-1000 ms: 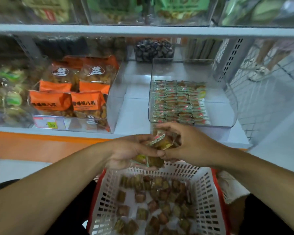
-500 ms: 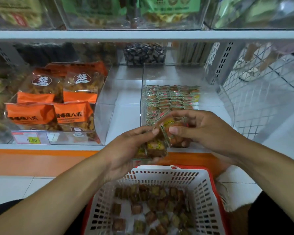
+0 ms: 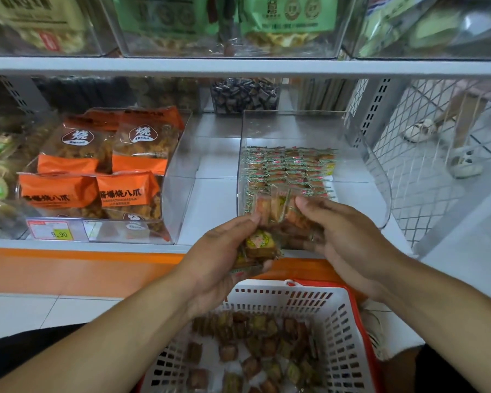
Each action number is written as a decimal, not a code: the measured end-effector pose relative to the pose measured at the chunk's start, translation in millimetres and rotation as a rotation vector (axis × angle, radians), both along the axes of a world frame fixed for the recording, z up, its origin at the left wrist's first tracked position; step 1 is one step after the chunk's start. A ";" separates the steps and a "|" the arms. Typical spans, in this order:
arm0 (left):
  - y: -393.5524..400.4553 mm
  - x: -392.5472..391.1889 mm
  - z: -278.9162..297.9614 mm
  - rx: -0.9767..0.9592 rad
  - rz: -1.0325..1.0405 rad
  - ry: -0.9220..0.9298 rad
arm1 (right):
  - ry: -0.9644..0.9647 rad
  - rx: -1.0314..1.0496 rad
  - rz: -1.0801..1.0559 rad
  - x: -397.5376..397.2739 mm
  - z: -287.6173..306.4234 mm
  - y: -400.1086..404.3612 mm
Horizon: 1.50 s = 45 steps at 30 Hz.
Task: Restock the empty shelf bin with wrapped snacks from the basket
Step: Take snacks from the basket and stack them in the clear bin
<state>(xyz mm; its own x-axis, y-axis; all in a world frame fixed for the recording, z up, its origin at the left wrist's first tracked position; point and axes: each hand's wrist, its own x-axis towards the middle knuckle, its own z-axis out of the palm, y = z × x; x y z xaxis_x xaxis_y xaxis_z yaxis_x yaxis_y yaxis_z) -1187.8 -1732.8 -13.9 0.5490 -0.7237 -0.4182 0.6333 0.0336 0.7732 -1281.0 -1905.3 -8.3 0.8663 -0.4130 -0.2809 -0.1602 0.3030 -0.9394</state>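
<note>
The clear shelf bin [image 3: 377, 177] is partly stocked: tidy rows of wrapped snacks [image 3: 291, 168] cover roughly the left and middle of its floor, while the strip along its right side is bare and nothing is stacked higher than a single layer as far as the view shows. The left hand [image 3: 224, 259] is cupped, its fingers curled round a small clutch of snacks, one with a yellow-green label [image 3: 260, 242] facing up. The right hand [image 3: 343, 236] reaches at the bin's low front lip, thumb and fingers pinching a few upright packets [image 3: 272, 205] right at the near edge of the laid rows; whether those packets already touch the bin floor cannot be told through the glare on the plastic. Below both hands, the white basket with a red rim [image 3: 349, 330] holds many more loose snacks [image 3: 255, 344] scattered over its bottom, so a good share of the stock is not yet moved. Judging by this, the work sits somewhere around its middle: the current handful needs placing as the next row, then several more handfuls must follow.
</note>
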 end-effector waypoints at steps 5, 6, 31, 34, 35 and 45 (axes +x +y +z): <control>-1.7 -4.6 -3.9 0.014 0.018 -0.091 | 0.035 -0.168 -0.034 -1.0 -11.9 19.8; -1.8 -5.4 -4.0 0.020 0.012 -0.113 | 0.020 -0.166 -0.031 -1.2 -11.8 22.0; 0.6 -4.7 10.0 -0.044 0.081 -0.018 | -0.318 -0.825 0.160 -9.3 0.0 20.2; 0.3 -5.3 8.7 -0.047 0.077 -0.040 | -0.310 -0.703 0.019 -6.5 0.1 18.5; 0.1 -5.4 8.1 -0.047 0.077 -0.045 | -0.301 -0.615 -0.014 -5.5 0.0 17.3; -0.5 -7.8 2.4 -0.042 0.066 -0.159 | -0.166 -0.198 0.066 -4.0 -6.2 23.9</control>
